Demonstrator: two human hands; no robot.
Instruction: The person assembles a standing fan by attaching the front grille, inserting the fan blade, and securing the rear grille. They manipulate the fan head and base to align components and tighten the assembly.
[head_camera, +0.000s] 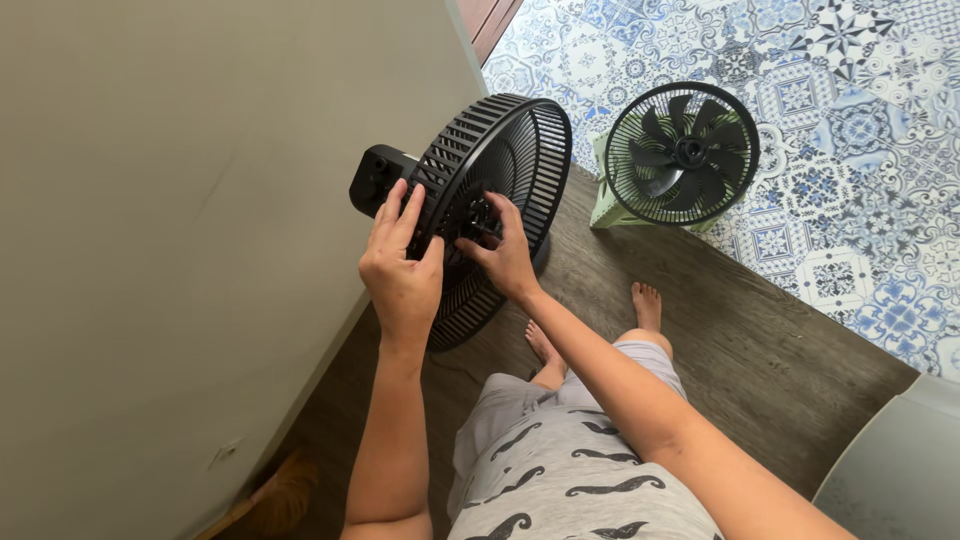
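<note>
Black fan grille held at centre frame, both hands on it.

We note the left hand (402, 272) clasping the black fan grille's (505, 170) rim, grip closed around it; the right hand (503, 252) pinches the hub inside. A green fan (683, 152) stands upper right on the floor (740, 350).

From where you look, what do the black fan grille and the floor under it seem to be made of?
The black fan grille looks like moulded plastic, matte: thick, even ribs with a dull sheen. The floor under it looks like wood-pattern plank, grey-brown with visible grain; real wood or vinyl, I cannot tell.
</note>
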